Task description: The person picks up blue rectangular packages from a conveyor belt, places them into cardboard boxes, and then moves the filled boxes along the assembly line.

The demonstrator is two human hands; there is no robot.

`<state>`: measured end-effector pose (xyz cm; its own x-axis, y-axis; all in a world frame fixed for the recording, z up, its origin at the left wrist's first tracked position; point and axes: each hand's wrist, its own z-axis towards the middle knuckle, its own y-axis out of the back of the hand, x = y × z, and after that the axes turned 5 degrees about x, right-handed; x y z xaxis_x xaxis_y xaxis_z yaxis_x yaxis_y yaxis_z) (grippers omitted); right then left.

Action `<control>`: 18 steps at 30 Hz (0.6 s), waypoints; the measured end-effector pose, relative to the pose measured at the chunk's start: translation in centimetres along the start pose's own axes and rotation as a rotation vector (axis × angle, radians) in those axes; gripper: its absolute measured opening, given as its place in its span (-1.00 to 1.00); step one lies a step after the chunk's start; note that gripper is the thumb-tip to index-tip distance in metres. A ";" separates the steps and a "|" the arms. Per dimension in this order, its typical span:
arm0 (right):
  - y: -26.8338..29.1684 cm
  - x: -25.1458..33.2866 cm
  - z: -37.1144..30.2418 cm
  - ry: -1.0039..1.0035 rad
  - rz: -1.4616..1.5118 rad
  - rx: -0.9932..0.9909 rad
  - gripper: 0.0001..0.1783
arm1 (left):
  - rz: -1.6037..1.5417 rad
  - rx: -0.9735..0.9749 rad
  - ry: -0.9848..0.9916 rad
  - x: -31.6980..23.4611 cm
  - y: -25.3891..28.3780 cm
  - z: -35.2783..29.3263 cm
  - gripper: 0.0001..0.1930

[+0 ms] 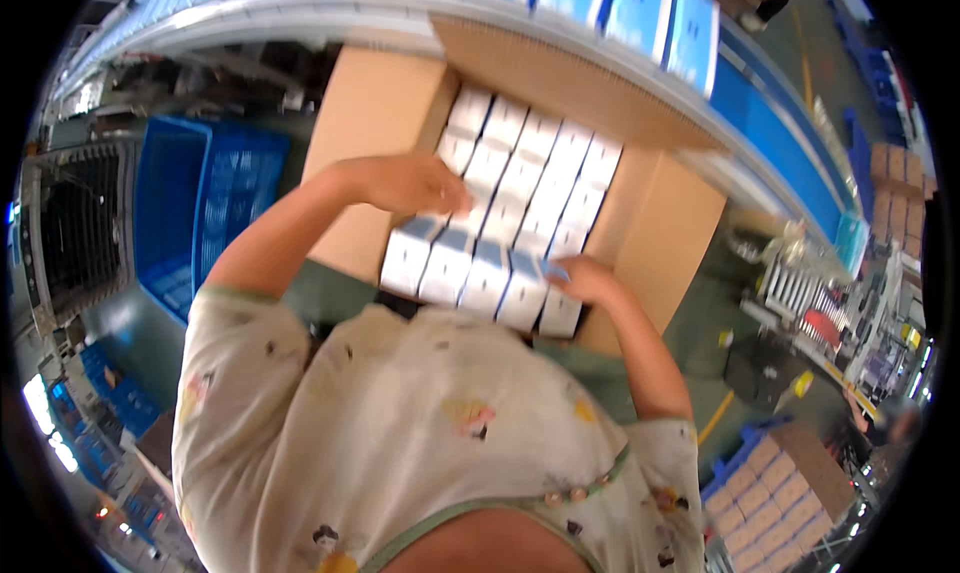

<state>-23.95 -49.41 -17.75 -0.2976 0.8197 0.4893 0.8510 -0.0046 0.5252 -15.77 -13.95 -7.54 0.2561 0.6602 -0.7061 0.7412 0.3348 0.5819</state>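
carton (380,113): open brown cardboard, packed with rows of small white-and-blue boxes (520,173) | left hand (415,185): fingers flat on the boxes, gripping nothing | right hand (585,278): fingers curled on near-row box edge, can't tell if gripping

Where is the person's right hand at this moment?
In the head view, the right hand rests right of centre on the near row of white-and-blue boxes inside the open cardboard carton.

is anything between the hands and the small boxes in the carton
Nothing visible. The left hand rests directly on the white and blue boxes in the open cardboard carton, and the right hand touches the near row at its right end.
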 end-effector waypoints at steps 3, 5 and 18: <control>12.6 3.0 -4.6 0.261 0.920 -0.452 -0.71 | 0.219 -0.996 0.107 -2.4 12.2 -0.6 -0.69; 21.7 5.9 -6.1 0.142 0.484 -1.001 -0.67 | 0.760 -1.140 0.397 0.7 15.7 -0.1 -0.69; 30.5 -4.7 -3.5 -0.077 0.559 -0.929 -0.46 | 0.115 -0.695 0.478 -6.5 15.2 12.5 -0.18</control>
<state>1.90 -55.38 -1.63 0.0852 0.6006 0.7950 0.1879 -0.7933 0.5792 1.63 -21.58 0.85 -0.0988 0.8758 -0.4724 0.1373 0.4822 0.8652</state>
